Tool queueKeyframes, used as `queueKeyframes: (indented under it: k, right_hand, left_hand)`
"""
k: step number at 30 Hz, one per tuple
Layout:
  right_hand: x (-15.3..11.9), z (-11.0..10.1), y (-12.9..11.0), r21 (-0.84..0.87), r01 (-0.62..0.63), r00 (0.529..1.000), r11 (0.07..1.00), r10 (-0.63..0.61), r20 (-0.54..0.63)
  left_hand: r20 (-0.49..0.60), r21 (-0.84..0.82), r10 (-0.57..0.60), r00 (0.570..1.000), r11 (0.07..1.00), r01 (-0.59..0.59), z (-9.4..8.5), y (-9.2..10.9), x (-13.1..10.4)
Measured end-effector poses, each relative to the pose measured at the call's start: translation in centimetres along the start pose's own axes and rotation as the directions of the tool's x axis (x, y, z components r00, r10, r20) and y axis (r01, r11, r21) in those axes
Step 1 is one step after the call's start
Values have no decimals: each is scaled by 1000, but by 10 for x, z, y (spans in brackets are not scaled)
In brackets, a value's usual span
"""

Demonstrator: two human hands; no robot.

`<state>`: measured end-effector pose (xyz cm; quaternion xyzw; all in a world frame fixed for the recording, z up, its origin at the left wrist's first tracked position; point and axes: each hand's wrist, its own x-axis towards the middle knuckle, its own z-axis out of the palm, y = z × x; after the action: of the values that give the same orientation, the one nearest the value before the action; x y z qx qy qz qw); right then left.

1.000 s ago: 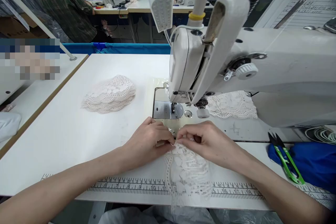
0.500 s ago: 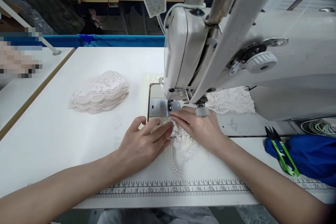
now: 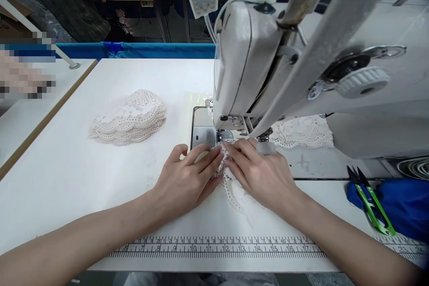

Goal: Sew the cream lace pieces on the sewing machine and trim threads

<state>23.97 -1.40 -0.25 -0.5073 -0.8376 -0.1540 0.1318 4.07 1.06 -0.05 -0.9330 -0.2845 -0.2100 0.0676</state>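
My left hand (image 3: pixel 191 176) and right hand (image 3: pixel 263 170) are lying close together, fingers loosely bent, fingertips resting on a white openwork lace piece (image 3: pixel 229 190); whether they are pinching it, I cannot tell. Its edge is trailing toward me between my hands. Just beyond my fingertips, a white metal sewing machine (image 3: pixel 234 62) is standing over. Left of my grip, a fanned stack of cream scalloped lace (image 3: pixel 129 118) is lying; well to the right, green-handled, black-bladed snips (image 3: pixel 372 203) are resting.

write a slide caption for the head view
Left hand and right hand on pale lace at a sewing machine, with a lace stack to the left.
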Motion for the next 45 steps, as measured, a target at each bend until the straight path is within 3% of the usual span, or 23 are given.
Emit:
queueKeyframes:
  k: [25,45]
  right_hand:
    - [5,2,10,-46,-37,999,998,38,15]
    - [9,11,14,-170,-40,999,985,42,3]
  left_hand:
    - [9,169,0,1000,986,-2,3,7,-1]
    - [12,148,-40,999,988,38,7,-2,4]
